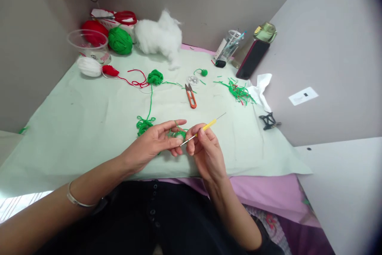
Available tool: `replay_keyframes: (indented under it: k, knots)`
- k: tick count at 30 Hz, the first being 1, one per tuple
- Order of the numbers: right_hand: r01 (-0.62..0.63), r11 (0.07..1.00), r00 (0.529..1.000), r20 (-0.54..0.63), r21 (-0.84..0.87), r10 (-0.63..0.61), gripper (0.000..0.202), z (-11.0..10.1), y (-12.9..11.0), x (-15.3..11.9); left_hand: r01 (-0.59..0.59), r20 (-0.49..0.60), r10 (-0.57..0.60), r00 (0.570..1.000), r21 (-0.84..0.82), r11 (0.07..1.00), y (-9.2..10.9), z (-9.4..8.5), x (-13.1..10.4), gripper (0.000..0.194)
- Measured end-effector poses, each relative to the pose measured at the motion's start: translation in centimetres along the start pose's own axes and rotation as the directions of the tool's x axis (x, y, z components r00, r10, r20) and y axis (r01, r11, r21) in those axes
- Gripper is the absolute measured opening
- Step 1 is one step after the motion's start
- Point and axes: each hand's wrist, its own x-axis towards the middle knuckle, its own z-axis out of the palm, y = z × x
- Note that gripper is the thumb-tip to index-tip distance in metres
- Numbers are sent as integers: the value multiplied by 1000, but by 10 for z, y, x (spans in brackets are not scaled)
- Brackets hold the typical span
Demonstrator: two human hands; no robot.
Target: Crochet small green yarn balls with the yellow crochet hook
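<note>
My left hand (159, 139) pinches a small green crocheted piece (179, 135) with white stuffing showing in it, and green yarn loops over the raised index finger. In my right hand (207, 145) is a crochet hook with a yellow handle (209, 124). Its metal tip reaches the left fingertips beside the green piece. A loose heap of green yarn (144, 126) lies just behind my left hand, and a strand joins it to a green yarn bundle (155, 77) farther back.
Orange thread snips (191, 96) lie mid-table near a small green ball (204, 72). Yarn scraps (240, 92), a phone (253, 59) and a bottle (265, 32) are at right. White stuffing (159, 36), yarn balls (120, 40) and a plastic tub (87, 44) stand at back left.
</note>
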Motion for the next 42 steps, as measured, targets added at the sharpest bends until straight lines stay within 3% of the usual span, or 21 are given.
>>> replay_keyframes:
  k: [4,9,13,20,23,28,32,36,38,42]
  knots:
    - [6,1000,1000,21,-1,-6,27,0,-4,-1,31,45,-28,999,-54,998,7,0,-3,49]
    - [-18,999,998,55,-26,19,26,3,-3,-4,-1,94,-2,996,42,999,2,-1,0,64]
    - [-54,999,995,83,-6,54,25,7,-1,-7,-31,124,20,992,87,996,2,1,1,63]
    - [-83,995,996,28,55,81,24,10,11,-8,-71,13,71,997,333,940,2,3,2,51]
    - [-92,987,994,-39,130,97,25,9,12,-4,-118,-67,148,987,331,936,-1,3,4,54]
    - [-82,953,991,-78,293,109,30,12,7,1,-208,-157,232,960,155,966,-2,7,3,55]
    - [-38,946,991,-110,321,77,28,19,2,-1,-273,-212,283,935,74,959,1,10,2,47]
    - [-31,935,990,-116,353,77,27,23,-2,-3,-311,-230,348,909,182,933,4,12,1,40]
    - [-57,918,986,-120,392,113,26,24,-3,-2,-359,-232,424,876,274,892,2,10,1,38]
    - [-135,872,974,-100,471,205,14,25,-7,0,-513,-110,604,789,425,746,-8,5,2,37]
